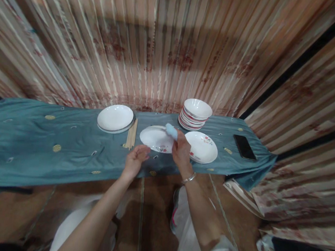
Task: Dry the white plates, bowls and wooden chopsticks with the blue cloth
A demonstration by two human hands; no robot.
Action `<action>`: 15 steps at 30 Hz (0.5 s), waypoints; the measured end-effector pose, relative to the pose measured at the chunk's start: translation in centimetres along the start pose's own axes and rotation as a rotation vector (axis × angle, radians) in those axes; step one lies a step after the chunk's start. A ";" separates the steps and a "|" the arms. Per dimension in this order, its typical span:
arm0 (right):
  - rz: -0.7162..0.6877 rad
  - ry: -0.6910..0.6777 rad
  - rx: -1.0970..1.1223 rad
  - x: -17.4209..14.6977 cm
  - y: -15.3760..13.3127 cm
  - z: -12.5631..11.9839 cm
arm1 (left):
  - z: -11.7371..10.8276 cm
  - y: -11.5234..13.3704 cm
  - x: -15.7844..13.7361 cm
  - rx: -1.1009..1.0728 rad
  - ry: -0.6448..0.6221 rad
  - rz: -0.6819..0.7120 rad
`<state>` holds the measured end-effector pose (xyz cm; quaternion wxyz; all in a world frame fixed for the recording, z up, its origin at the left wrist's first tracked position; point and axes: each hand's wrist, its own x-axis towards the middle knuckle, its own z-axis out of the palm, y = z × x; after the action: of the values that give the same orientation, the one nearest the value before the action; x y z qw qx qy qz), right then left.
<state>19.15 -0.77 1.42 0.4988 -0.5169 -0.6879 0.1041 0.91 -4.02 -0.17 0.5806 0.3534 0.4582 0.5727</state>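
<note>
A white plate [155,139] with small red flowers on its rim is in front of me, tilted. My right hand [182,148] is closed at the plate's right side, with a light blue cloth [171,131] sticking out of its fingers over the rim. Whether these fingers also grip the plate is hard to see. Just off the lower left rim, my left hand [136,159] has loosely bent, parted fingers, with nothing visible in them. Right beside my right hand lies another flowered plate [202,147].
White plates [115,117] are stacked at the left, next to several wooden chopsticks [131,134]. Toward the back stands a pile of bowls [197,109]. A black phone [244,147] lies on the right of the teal tablecloth [75,147]. Curtains [169,53] hang behind.
</note>
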 end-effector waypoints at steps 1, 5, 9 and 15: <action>0.044 0.025 0.020 0.1 0.1 -0.3 | -0.4 -0.1 0.2 0.030 0.053 0.059; 0.193 0.133 0.077 -0.1 0.3 -1.3 | -1.5 0.1 0.5 0.185 0.225 0.254; 0.280 0.220 0.148 -0.1 1.0 -2.2 | -1.1 0.2 0.0 0.145 0.073 0.150; 0.357 0.308 0.160 -0.2 3.0 -3.9 | 1.9 -0.2 -0.6 -0.020 -0.139 0.018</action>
<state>24.06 -1.06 1.26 0.6106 -0.5990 -0.4912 0.1645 2.85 -4.44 0.33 0.6093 0.3908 0.4078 0.5565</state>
